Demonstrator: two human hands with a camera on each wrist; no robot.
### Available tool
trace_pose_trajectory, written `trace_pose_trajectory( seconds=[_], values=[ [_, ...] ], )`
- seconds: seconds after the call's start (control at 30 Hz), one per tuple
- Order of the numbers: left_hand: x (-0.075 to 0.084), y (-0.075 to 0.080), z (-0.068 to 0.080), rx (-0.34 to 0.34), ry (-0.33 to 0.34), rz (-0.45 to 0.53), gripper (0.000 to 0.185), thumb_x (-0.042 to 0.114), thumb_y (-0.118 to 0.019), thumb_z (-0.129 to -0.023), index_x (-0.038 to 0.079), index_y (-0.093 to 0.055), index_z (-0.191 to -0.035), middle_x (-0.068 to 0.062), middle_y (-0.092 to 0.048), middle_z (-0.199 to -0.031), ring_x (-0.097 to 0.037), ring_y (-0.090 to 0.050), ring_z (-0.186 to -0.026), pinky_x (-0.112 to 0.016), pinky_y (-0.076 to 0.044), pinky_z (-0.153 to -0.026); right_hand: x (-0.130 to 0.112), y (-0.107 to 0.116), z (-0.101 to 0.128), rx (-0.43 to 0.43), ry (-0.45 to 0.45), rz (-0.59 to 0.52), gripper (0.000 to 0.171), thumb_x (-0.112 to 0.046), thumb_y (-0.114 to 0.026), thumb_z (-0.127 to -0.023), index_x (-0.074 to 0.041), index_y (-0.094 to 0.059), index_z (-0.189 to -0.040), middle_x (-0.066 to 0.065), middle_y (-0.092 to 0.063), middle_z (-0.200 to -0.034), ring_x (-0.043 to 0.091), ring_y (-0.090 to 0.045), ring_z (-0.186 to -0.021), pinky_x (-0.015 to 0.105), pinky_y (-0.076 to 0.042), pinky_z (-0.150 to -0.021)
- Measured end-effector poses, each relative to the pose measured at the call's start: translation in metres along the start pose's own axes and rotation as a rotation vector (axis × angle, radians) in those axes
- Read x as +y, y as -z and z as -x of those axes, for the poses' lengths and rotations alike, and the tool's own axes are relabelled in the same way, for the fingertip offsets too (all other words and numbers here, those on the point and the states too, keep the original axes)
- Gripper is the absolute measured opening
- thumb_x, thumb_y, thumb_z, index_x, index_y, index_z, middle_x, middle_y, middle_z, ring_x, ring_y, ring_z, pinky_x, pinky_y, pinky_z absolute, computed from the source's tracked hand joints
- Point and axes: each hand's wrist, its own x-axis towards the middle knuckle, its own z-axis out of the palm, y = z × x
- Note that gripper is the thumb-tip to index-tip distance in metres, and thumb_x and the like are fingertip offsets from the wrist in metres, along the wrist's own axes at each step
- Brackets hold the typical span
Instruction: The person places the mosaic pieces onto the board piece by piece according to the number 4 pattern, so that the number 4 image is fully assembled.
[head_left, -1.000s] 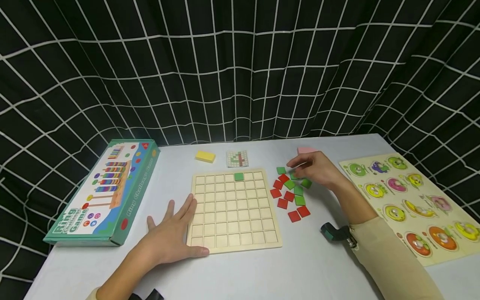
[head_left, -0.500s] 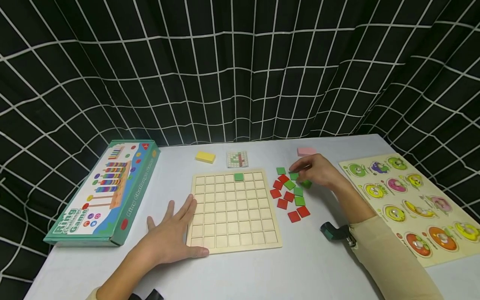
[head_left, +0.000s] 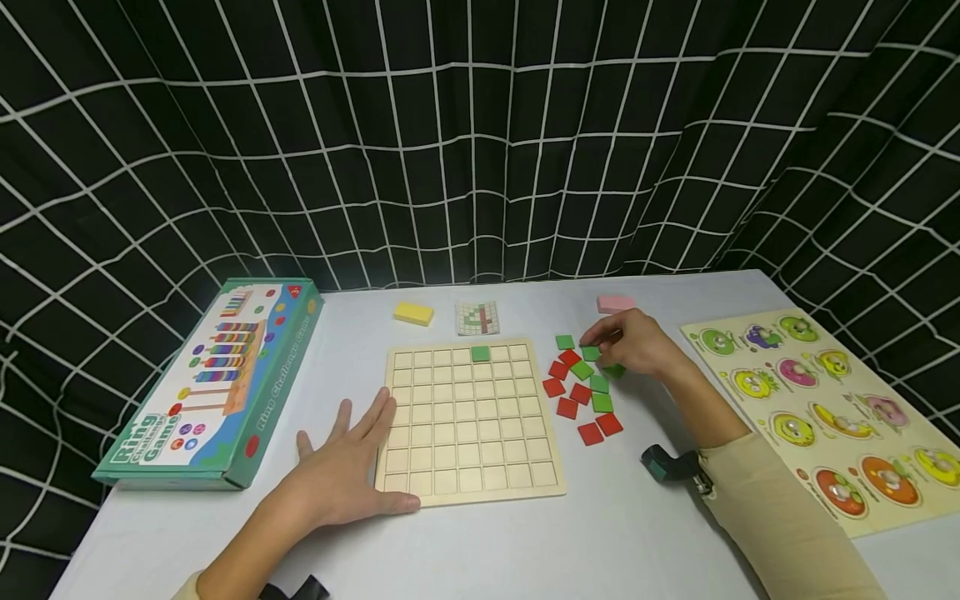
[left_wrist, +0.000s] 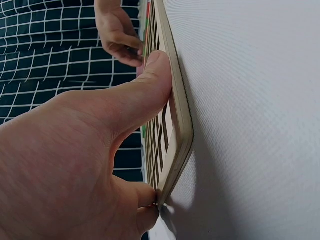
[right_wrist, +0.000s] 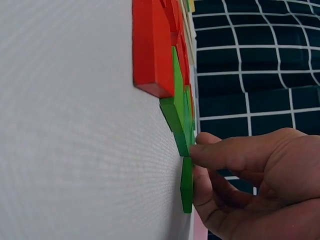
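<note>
While the left hand (head_left: 341, 475) lies flat, the right hand (head_left: 630, 343) pinches a thin, square green tile (right_wrist: 186, 184).

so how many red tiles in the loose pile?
6 red tiles show, plus possibly a seventh, all right of the grid board; the right hand may hide more.

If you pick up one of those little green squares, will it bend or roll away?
Probably not. The green tile under the right hand looks like a thick, flat-edged slab, so it likely stays stiff. Its square shape and flat faces suggest it slides rather than rolls. It seems small and light, since fingertips alone are on it.
</note>
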Motion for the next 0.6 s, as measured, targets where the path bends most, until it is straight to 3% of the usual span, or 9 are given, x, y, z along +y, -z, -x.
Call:
trace_pose_trajectory(
  seconds=[0.4, 0.6],
  values=[
    [0.0006, -0.0002, -0.0002, 0.005, 0.0, -0.003, 0.134, 0.081, -0.076, -0.07, 0.015, -0.014, -0.169, -0.002, -0.007, -0.177, -0.054, -0.008, -0.157, -0.095, -0.005, -0.098, -0.0038, 0.0004, 0.001, -0.002, -0.005, -0.002, 0.028, 0.002, -0.077, -0.087, -0.002, -0.079, -0.114, 0.019, -0.071, -0.114, 0.028, -0.058, -0.095, 0.029, -0.052, -0.073],
    [0.0008, 0.0001, 0.0007, 0.004, 0.0, 0.001, 0.135, 0.081, -0.077, -0.07, 0.015, -0.013, -0.169, -0.001, -0.006, -0.177, -0.054, -0.007, -0.157, -0.095, -0.005, -0.098, -0.0058, 0.0017, 0.0034, 0.017, -0.016, -0.018, 0.029, 0.001, -0.079, -0.085, -0.002, -0.079, -0.114, 0.019, -0.071, -0.112, 0.029, -0.059, -0.095, 0.028, -0.053, -0.071]
  ],
)
